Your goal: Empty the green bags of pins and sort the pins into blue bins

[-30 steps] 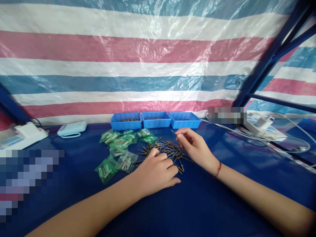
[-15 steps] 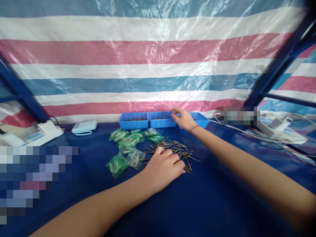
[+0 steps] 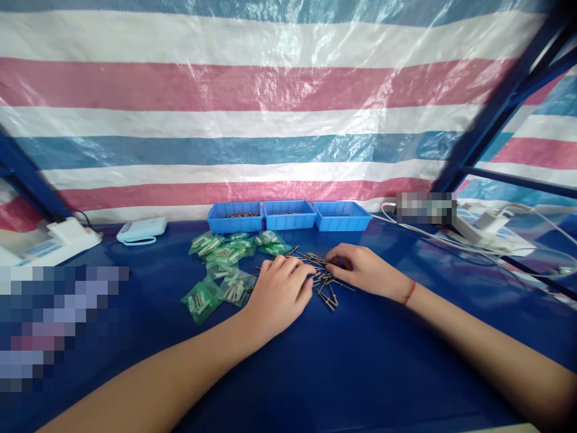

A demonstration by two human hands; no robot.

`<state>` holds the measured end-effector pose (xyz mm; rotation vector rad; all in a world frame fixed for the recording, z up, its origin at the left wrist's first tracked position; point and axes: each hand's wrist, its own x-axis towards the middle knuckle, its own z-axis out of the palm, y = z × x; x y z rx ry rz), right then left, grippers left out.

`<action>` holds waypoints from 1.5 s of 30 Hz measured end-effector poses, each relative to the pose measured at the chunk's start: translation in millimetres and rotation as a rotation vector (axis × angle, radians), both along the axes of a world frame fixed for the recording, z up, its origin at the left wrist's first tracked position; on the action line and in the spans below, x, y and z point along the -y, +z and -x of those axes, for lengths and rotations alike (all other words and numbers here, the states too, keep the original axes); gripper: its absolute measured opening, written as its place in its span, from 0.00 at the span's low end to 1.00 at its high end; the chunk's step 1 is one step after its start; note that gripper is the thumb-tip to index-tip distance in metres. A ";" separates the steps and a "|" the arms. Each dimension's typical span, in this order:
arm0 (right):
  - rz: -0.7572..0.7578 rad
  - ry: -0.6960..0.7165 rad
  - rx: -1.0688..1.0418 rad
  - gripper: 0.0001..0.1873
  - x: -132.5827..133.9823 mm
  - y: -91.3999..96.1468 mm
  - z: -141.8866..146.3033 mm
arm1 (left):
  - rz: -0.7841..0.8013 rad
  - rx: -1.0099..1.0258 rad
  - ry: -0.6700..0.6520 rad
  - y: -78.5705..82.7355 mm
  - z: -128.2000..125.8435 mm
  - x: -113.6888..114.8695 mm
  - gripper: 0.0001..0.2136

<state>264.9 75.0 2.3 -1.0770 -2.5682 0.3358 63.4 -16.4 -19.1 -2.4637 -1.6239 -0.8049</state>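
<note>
A loose pile of thin metal pins with thicker brass-coloured sections (image 3: 331,296) lies on the dark blue tabletop (image 3: 360,361). My left hand (image 3: 282,294) rests over the pile's left side, fingers bent down and covering some pins; what its fingertips hold is hidden. From the right, my right hand (image 3: 360,267) reaches to the pile, thumb and index finger pinched at a pin near its edge. Left of the pile lie several small green plastic bags (image 3: 202,299) with metal pieces inside. A clearer bag (image 3: 235,287) lies next to my left hand.
Three blue bins stand in a row behind: the left bin (image 3: 234,225) and middle bin (image 3: 289,222) hold small metal parts, beside the right bin (image 3: 342,224). A light blue device (image 3: 142,230) lies left. White cables (image 3: 433,236) and power strips (image 3: 496,231) are right.
My right hand has come back from the bins and down to the pins. My left hand stays over the pile, its fingers shifted slightly. The view has turned a little to the right.
</note>
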 end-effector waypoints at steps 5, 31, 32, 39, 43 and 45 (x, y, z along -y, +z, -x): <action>-0.061 -0.039 -0.014 0.08 -3.7 -11.7 4.0 | 0.003 0.030 0.006 0.3 -2.3 0.4 0.09; 0.424 0.044 -0.503 0.14 40.0 5.4 12.1 | -0.045 0.378 -0.040 8.5 -1.1 -2.1 0.04; 0.446 0.043 -0.522 0.14 40.5 5.0 12.9 | -0.051 0.376 -0.039 8.7 -1.6 -1.9 0.04; 0.463 0.026 -0.742 0.13 36.3 4.8 17.3 | -0.062 0.322 -0.029 5.5 -4.3 -2.7 0.04; 0.204 -0.048 -0.791 0.11 9.5 11.1 24.4 | -0.098 0.246 -0.072 9.9 -7.5 3.5 0.05; 0.030 -0.086 -0.747 0.10 -12.6 16.6 34.1 | -0.036 0.164 -0.160 14.9 -10.8 10.1 0.03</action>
